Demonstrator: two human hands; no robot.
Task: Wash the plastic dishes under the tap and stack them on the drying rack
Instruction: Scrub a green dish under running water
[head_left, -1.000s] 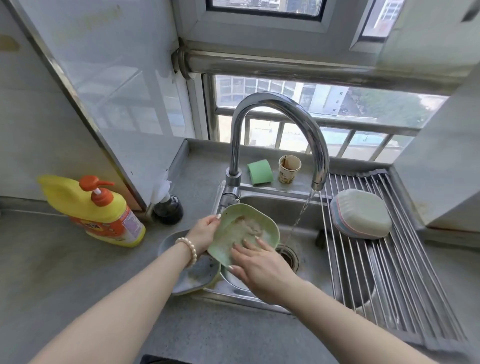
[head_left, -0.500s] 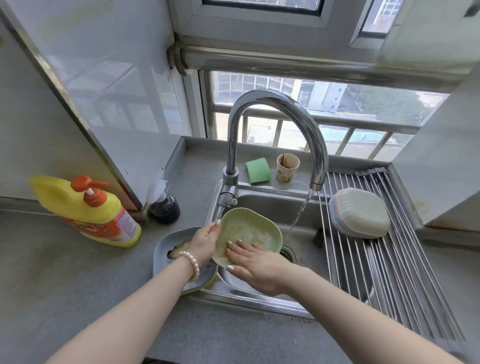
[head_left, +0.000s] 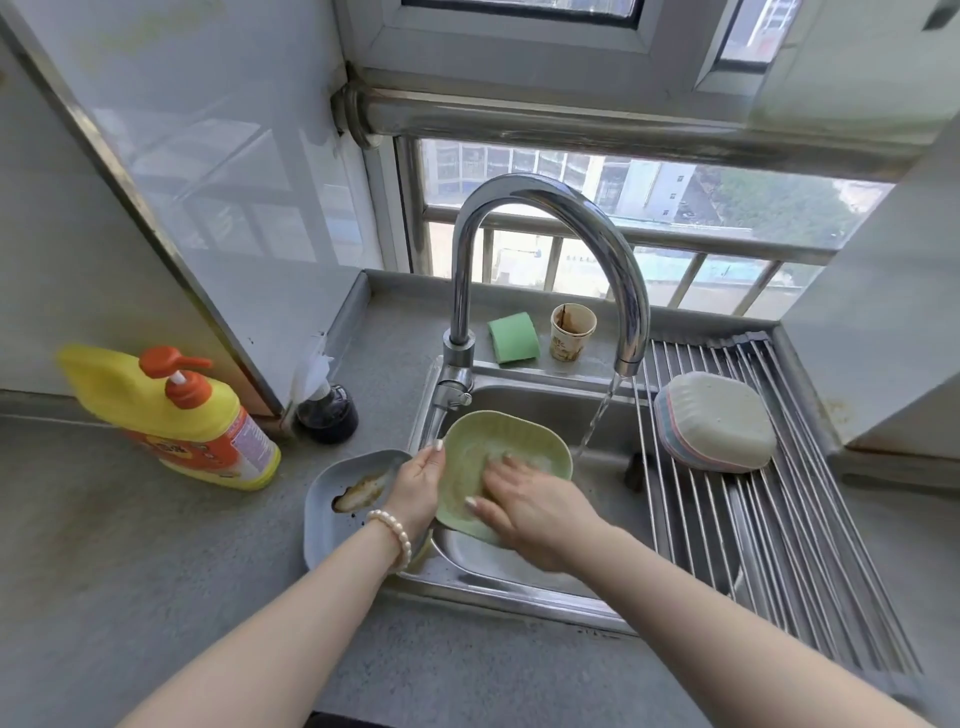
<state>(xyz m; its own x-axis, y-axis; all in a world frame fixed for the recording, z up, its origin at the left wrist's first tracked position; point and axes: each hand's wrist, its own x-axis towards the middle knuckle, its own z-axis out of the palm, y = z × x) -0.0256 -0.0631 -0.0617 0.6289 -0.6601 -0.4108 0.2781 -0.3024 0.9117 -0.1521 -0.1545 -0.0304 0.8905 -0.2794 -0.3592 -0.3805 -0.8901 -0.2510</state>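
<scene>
Over the sink (head_left: 524, 400), left hand (head_left: 415, 486) holds green dish (head_left: 498, 441).

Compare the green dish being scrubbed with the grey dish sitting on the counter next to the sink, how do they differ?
The green dish is tilted up over the sink, gripped at its rim by the left hand while the right hand rubs its inside; the grey dish lies flat and untouched on the counter. The grey dish carries a brown food smear; the green dish shows only a pale film. Both are rounded-square dishes, alike in size.
</scene>
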